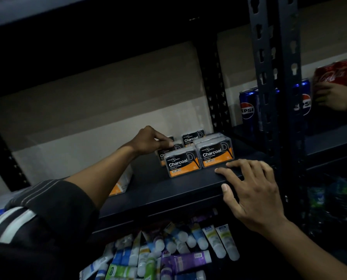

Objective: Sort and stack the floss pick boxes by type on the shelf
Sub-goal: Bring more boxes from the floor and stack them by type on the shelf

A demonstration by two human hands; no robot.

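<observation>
Dim, heavy shadows; right edge blurred, wide-angle bending

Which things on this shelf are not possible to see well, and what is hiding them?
Head view:
Rear black-and-orange Charcoal floss box: half hidden by the left hand; grip unclear.
White-and-orange packet: covered by the left forearm, label unreadable.
Blue Pepsi cans: partly behind the dark metal upright.
Red cans: blurred, cut by the right edge.
</observation>
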